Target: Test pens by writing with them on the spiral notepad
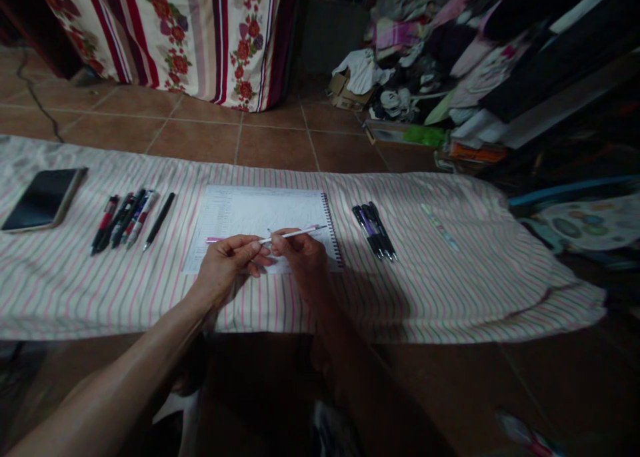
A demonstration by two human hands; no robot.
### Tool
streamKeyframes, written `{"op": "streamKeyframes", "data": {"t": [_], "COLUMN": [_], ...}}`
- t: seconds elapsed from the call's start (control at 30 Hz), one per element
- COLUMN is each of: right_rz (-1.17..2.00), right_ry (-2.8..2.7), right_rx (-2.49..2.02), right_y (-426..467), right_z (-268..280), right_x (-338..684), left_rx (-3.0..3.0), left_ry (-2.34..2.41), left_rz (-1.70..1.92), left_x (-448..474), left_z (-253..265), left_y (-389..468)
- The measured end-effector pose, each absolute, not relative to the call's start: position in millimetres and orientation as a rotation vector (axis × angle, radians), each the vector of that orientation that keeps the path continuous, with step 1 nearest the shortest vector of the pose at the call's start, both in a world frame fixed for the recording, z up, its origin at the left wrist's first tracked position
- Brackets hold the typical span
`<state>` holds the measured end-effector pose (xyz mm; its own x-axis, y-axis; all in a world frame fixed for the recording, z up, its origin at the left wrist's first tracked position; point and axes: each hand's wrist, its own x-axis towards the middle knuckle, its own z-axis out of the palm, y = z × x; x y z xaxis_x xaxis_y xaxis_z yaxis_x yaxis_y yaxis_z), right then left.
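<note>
Over an open spiral notebook (pixel 265 210), both hands hold a slim white pen-like stick (pixel 303 232), which slants up to the right. My left hand (pixel 233 255) pinches its left end between thumb and fingertips. Close beside it, my right hand (pixel 303 251) grips the stick nearer the middle, and its dark-tipped far end sticks out past the fingers. A short pink piece (pixel 214 239) shows just left of my left hand; whether it lies on the page or is held, I cannot make out. Printed lines cover the notebook's left part.
Several pens (pixel 125 218) and a single black pen (pixel 159 221) lie to the left, beyond them a phone (pixel 43 199). To the right rest several black pens (pixel 374 231) and a pale patterned stick (pixel 440 227). A striped cloth (pixel 470 277) covers the table.
</note>
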<state>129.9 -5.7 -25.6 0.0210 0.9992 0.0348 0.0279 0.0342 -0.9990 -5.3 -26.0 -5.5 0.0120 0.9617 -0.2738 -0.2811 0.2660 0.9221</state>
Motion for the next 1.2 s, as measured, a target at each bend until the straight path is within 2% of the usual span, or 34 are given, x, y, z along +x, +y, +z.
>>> {"op": "streamKeyframes", "data": {"t": [0.53,1.2], "right_rz": [1.245,1.235], "right_ry": [-1.013,-1.169], "right_rx": [-1.164,-1.202], "right_y": [-5.5,-3.8], "right_z": [-24.8,-22.7], "right_x": [125.6,132.3], "left_rx": [0.863,0.8], "left_ry": [1.125,1.096], "left_rz": [1.182,1.121], "left_x": [-1.1,-3.9], "left_z": [-5.1,-7.5], "left_y": [-29.1,-27.1]}}
